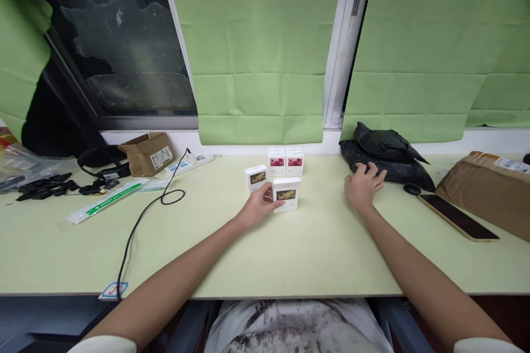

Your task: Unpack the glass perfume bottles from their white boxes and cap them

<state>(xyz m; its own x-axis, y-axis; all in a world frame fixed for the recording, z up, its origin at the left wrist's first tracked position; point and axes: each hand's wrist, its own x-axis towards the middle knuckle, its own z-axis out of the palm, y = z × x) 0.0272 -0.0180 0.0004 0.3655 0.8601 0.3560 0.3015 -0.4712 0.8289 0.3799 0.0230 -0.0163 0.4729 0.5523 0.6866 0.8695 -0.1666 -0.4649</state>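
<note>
My left hand grips the left side of a small white box with a yellow picture that stands on the pale green table. Just behind it a second white box with a yellow picture sits tilted. Two white boxes with red pictures stand side by side further back, near the wall. My right hand rests on the table with fingers spread, touching a black plastic bag.
A phone and a brown parcel lie at the right. At the left are an open cardboard box, a power strip with a black cable, a long wrapped packet and black clips. Green blinds hang behind.
</note>
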